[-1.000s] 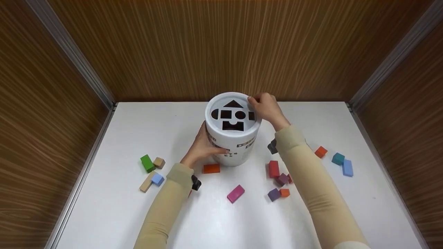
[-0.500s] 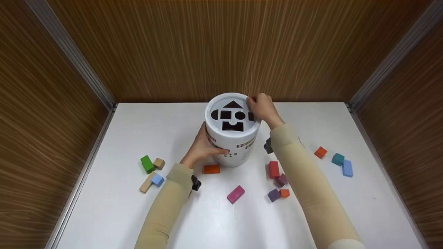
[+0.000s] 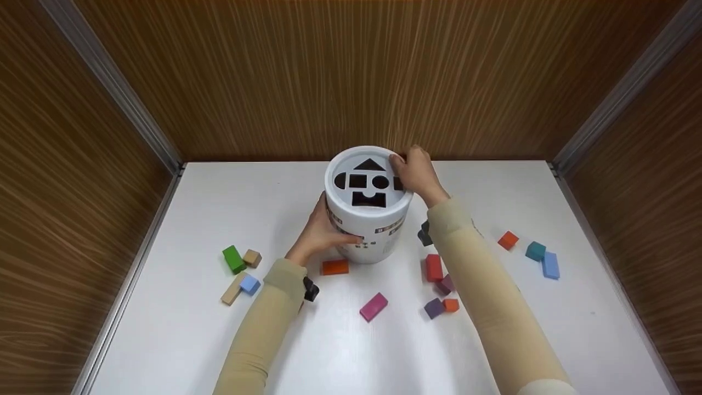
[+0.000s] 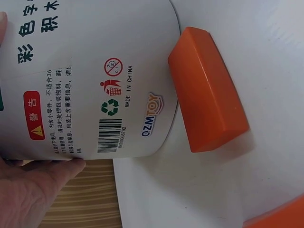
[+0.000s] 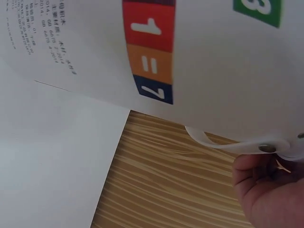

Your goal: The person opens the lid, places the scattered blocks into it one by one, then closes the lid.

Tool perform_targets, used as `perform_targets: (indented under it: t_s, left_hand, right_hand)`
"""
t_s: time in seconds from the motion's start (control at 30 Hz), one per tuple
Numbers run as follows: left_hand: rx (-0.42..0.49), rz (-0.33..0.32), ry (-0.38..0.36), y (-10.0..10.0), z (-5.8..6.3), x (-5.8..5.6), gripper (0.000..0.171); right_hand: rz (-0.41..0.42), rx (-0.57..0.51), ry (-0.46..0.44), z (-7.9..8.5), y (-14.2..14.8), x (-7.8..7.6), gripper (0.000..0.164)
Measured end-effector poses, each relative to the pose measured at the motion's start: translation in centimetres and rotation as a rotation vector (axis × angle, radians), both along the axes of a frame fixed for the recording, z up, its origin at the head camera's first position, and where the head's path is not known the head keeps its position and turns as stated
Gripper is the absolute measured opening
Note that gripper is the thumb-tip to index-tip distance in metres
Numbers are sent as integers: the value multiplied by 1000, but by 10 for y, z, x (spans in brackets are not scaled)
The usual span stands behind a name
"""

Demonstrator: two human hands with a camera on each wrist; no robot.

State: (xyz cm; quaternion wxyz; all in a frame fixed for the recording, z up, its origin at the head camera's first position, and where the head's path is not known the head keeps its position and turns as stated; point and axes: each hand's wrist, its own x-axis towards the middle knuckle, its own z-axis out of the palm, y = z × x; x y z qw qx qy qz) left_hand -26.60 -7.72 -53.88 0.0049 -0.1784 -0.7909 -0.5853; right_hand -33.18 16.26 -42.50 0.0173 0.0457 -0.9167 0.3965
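A white cylindrical block bucket [image 3: 368, 233] stands on the table near its back edge. Its round lid [image 3: 394, 201] has cut-outs, among them a triangle, a square and a circle. My left hand [image 3: 323, 230] grips the bucket's left side, thumb across the printed front, fingers hidden behind. At the right of the rim, my right hand [image 3: 419, 171] grips the lid, thumb on top and fingers curled beneath the edge. The right wrist view shows these curled fingers [image 5: 254, 175] beside a white riveted strap [image 5: 228, 145]. An orange block [image 4: 206, 90] lies against the bucket's base.
Near the front lies a pink block [image 3: 374, 307]. Green [image 3: 234, 259], tan [image 3: 252, 258] and light blue [image 3: 250, 284] blocks are at left. Red [image 3: 434, 267], purple [image 3: 434, 308] and teal [image 3: 536, 250] ones are at right. A wood-grain wall [image 3: 351, 77] stands behind the table.
My right hand has shifted slightly left, its thumb a little further over the lid, and its forearm followed. The left hand, bucket and blocks look unmoved.
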Motion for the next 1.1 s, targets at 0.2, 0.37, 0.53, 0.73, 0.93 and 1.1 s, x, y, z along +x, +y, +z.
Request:
perform_targets:
  t_s: [0.2, 0.37, 0.53, 0.73, 0.93, 1.1]
  left_hand:
    - [-4, 7, -15, 0, 0, 1, 132]
    - [-9, 5, -11, -1, 1, 1, 133]
    - [30, -20, 9, -2, 2, 2, 133]
    - [19, -14, -2, -2, 2, 2, 133]
    - [-1, -1, -12, -2, 3, 2, 135]
    - [-6, 11, -23, -2, 3, 3, 135]
  right_hand:
    - [-5, 31, 26, 0, -3, 1, 33]
    - [-4, 41, 39, 0, -5, 1, 33]
    - [-1, 60, 64, -1, -5, 0, 33]
    - [0, 58, 71, -2, -4, 0, 33]
    - [-3, 47, 76, -4, -3, 0, 32]
    - [-6, 35, 79, -3, -3, 0, 31]
